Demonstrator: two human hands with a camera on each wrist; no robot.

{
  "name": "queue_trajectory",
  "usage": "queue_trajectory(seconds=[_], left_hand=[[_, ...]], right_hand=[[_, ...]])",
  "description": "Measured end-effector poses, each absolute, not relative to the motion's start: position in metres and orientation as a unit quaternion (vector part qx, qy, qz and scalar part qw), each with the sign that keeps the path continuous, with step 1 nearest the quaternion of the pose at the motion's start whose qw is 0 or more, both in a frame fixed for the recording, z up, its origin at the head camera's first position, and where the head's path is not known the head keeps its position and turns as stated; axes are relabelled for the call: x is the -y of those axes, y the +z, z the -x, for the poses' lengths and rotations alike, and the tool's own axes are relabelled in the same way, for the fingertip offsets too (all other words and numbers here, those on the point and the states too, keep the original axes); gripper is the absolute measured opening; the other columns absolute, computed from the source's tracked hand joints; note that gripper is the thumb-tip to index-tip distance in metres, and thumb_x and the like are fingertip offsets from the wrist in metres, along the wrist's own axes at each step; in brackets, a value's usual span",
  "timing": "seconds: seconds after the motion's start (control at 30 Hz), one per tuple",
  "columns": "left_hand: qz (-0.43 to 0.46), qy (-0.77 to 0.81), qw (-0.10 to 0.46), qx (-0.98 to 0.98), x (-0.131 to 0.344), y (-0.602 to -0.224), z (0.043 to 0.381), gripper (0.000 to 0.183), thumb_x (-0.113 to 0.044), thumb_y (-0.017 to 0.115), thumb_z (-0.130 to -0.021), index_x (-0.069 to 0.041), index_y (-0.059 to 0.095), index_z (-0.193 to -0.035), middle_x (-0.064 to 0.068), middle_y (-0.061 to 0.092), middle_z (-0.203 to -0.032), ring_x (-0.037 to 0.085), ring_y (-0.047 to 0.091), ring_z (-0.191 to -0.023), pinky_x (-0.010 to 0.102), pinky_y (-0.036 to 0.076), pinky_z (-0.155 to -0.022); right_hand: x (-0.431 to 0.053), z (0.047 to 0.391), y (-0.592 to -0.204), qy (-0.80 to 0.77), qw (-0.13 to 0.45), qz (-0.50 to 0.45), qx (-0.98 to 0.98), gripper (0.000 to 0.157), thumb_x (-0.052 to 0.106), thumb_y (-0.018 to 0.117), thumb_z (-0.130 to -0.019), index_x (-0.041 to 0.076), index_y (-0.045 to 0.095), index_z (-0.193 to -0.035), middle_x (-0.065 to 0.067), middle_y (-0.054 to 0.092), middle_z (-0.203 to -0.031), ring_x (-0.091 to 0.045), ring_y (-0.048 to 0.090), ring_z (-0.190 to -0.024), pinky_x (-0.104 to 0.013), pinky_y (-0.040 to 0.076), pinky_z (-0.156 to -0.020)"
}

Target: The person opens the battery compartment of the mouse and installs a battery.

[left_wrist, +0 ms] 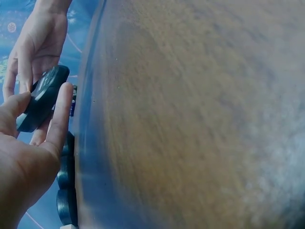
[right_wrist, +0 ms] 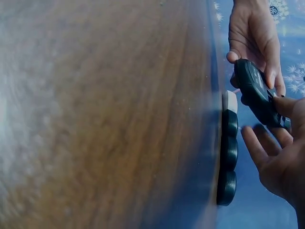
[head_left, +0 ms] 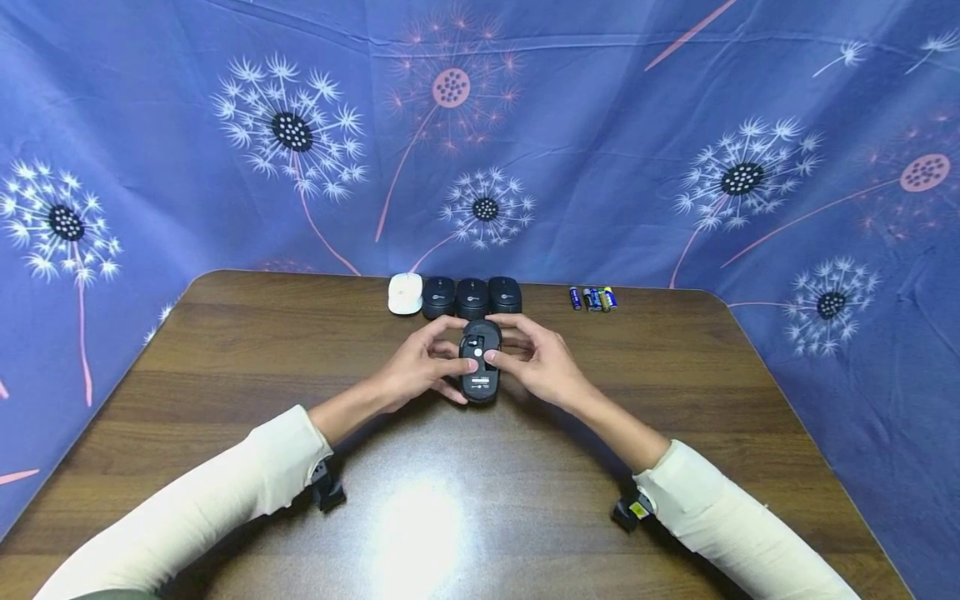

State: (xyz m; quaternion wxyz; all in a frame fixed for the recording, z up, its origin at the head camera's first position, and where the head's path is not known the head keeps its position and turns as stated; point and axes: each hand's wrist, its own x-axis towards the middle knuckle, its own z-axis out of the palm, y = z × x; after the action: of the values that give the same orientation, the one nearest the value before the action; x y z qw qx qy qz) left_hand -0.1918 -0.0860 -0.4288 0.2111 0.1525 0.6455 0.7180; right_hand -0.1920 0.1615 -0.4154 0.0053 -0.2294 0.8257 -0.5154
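Note:
Between both hands a black computer mouse (head_left: 481, 388) is held above the table, its underside with a label and a pale round spot facing the head camera. My left hand (head_left: 411, 367) grips its left side, thumb on the underside and fingers along the edge. From the right, my right hand (head_left: 550, 364) pinches it, thumb on the underside near a dark recess and fingers behind. The left wrist view shows the mouse (left_wrist: 45, 98) tilted between the hands. In the right wrist view some right fingers (right_wrist: 257, 147) stretch out below the mouse.
A white mouse (head_left: 406, 294) and several black mice (head_left: 472, 297) stand in a row at the table's back edge. Right of them lie several small batteries (head_left: 592, 299). Behind the wooden table (head_left: 262, 350) hangs a blue dandelion-print cloth (head_left: 585, 125).

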Motion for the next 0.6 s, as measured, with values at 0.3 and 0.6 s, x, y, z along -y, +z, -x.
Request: queue_trajectory(seconds=[0.3, 0.6], left_hand=[[-0.142, 0.707, 0.218, -0.657, 0.086, -0.43, 0.192, 0.06, 0.004, 0.074, -0.105, -0.012, 0.054, -0.158, 0.022, 0.076, -0.111, 0.029, 0.081, -0.091, 0.057, 0.077, -0.076], [-0.141, 0.712, 0.213, -0.654, 0.088, -0.433, 0.191, 0.063, 0.004, 0.074, -0.104, -0.01, 0.052, -0.161, 0.024, 0.076, -0.114, 0.03, 0.082, -0.092, 0.056, 0.077, -0.075]], right_hand=[[-0.158, 0.191, -0.411, -0.549, -0.069, 0.219, -0.804, 0.046, 0.001, 0.078, -0.104, 0.006, 0.069, -0.149, -0.02, 0.085, -0.123, -0.028, 0.084, -0.114, -0.029, 0.071, -0.102], [-0.175, 0.191, -0.407, -0.606, -0.033, 0.132, -0.784, 0.04, 0.003, 0.074, -0.108, 0.003, 0.069, -0.147, -0.034, 0.081, -0.119, -0.009, 0.079, -0.09, -0.025, 0.071, -0.08]])
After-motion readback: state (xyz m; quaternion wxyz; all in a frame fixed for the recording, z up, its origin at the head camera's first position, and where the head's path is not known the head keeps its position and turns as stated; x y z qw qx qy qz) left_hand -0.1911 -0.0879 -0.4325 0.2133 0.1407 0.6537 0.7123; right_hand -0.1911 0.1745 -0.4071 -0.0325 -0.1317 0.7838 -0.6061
